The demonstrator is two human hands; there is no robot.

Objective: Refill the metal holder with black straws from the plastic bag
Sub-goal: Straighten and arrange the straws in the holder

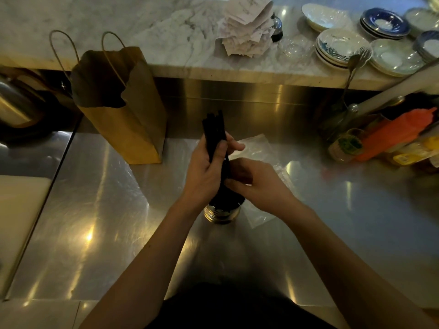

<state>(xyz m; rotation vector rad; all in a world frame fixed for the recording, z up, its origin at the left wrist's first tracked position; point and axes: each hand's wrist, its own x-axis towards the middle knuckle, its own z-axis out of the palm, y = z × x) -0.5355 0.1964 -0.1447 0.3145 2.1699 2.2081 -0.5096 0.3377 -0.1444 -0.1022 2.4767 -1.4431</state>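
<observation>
A dark garment (225, 312) is seen at the bottom edge, and two bare forearms are stretched from it over a steel counter (95, 210). A bundle of black straws (213, 129) is grasped by the left hand (204, 172): the fingers are wrapped round its middle and the thumb is laid across the front, so that the bundle is held nearly upright with its upper ends well above the hand. The lower part of the same bundle is pinched by the right hand (254, 181), whose fingers are curled in against it just above the metal holder (222, 213). The holder is stood on the counter directly below both hands, and the lower ends of the straws are set inside its dark mouth. A clear plastic bag (256, 148) is laid flat on the counter behind and under the right hand.

A brown paper bag (123, 110) with cord handles is stood to the left, against the steel back wall. On the marble ledge (142, 32) above, a heap of paper slips (247, 27) and stacked saucers (342, 43) are kept. An orange squeeze bottle (392, 136) is seen at the right, among other containers.
</observation>
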